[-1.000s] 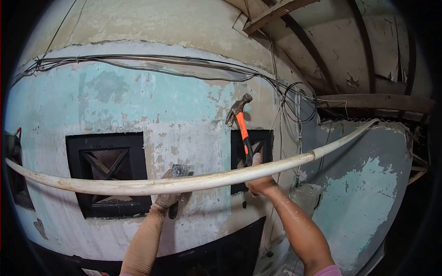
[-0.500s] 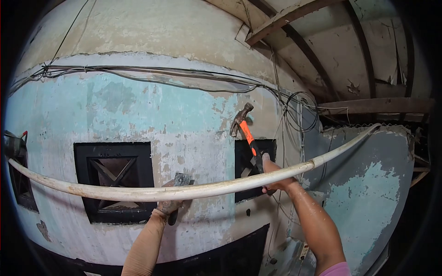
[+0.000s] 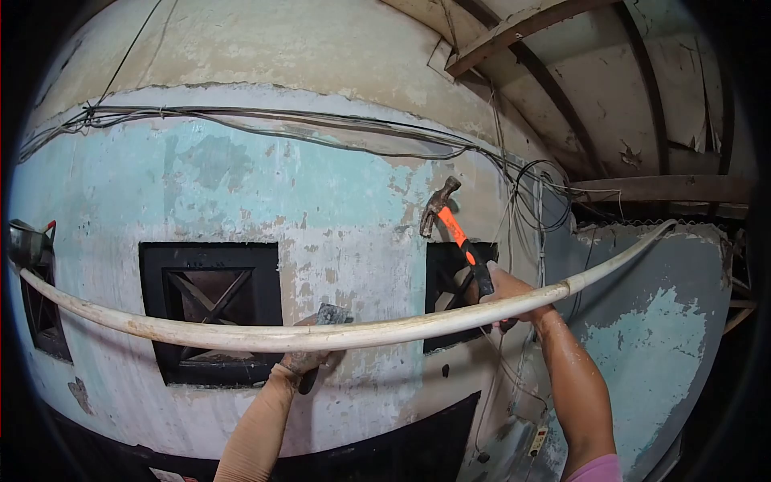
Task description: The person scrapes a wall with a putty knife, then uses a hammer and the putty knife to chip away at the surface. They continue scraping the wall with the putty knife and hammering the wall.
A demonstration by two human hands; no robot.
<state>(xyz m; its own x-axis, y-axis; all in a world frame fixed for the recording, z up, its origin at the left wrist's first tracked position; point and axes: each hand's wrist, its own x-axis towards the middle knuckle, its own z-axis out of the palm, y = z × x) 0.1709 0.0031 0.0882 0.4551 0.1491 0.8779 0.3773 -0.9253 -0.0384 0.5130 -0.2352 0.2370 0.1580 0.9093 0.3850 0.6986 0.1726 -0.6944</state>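
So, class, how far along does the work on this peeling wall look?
Partway, I judge. Done: the rough beige patches already look stripped. In hand: the left hand holds a flat grey metal scraper, the right hand a claw hammer with an orange-and-black handle. Remaining, if the coating must come off: the broad turquoise paint band and the flaking white layer below it.

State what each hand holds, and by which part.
The right hand holds the hammer by the lower handle; the left hand holds the scraper by its handle, partly hidden behind the pipe.
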